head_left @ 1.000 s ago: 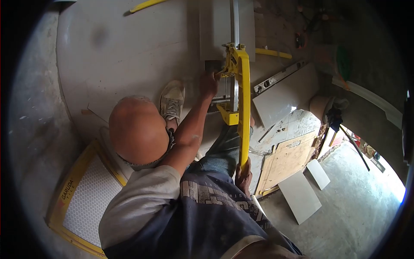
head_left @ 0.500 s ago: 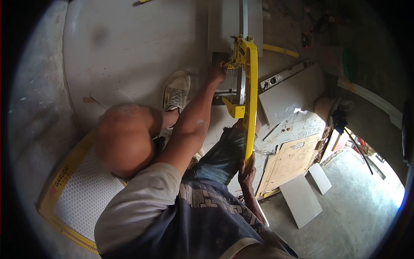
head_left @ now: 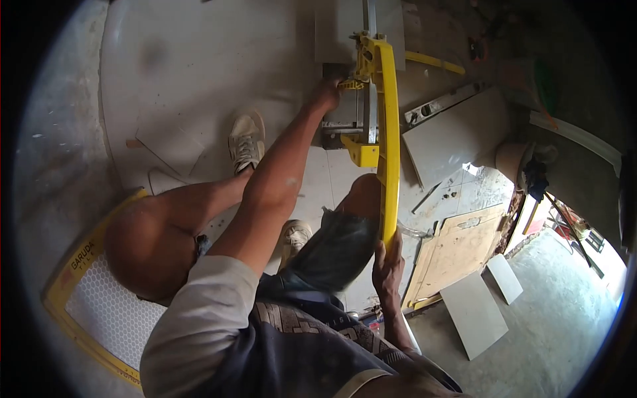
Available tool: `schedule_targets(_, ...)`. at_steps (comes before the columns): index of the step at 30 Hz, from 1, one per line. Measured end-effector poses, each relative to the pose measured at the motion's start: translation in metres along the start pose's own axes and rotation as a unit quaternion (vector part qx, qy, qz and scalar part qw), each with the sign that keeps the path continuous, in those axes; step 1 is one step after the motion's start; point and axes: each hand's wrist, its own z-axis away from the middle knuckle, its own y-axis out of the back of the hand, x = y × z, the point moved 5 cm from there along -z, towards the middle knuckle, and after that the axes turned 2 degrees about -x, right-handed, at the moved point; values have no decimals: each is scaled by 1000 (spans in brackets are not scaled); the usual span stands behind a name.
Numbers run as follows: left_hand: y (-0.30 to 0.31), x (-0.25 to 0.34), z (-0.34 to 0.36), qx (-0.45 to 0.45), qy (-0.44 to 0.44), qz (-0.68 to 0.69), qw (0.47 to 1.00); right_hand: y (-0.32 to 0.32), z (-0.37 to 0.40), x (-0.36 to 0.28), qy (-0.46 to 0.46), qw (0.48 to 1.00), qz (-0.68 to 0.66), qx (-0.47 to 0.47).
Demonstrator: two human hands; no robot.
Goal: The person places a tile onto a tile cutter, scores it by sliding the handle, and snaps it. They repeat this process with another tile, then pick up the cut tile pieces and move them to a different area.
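A manual tile cutter with a long yellow lever handle [head_left: 390, 146] and a metal rail [head_left: 370, 119] stands in front of me. My right hand [head_left: 388, 262] is closed around the near end of the lever. My left arm reaches forward, and my left hand [head_left: 325, 96] is closed at a small yellow part beside the cutter's yellow carriage [head_left: 373, 60]; its fingertips are partly hidden. Below the carriage is a yellow bracket [head_left: 360, 152]. Under the rail's far end lies a pale tile [head_left: 336, 33].
At right are a grey tile [head_left: 451, 139] with a spirit level [head_left: 443, 104], a wooden board [head_left: 454, 249] and two pale tiles [head_left: 473, 315] [head_left: 504, 278]. A yellow bar [head_left: 434, 62] lies beyond. My bent left knee [head_left: 149, 245] is above a yellow-edged "Garuda Tile" box [head_left: 63, 292].
The view has shifted a little. My left knee has swung outward to the left. The carriage and my left hand appear slightly farther forward, and my right hand still holds the lever end.
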Motion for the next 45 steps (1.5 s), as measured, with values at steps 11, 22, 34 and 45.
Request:
schedule_targets(11, 19, 19, -9, -26, -22, 14, 999, 0, 4, 1, 27, 999, -5, 34)
schedule_targets(22, 11, 10, -11, 15, 14, 54, 998, -16, 0, 14, 68, 993, 32, 86)
schedule_targets(34, 1, 2, -16, 58, 23, 104, 993, -28, -1, 41, 31, 996, 25, 76)
schedule_targets(45, 0, 7, -12, 88, 42, 109, 989, -44, -10, 58, -23, 998, 14, 59)
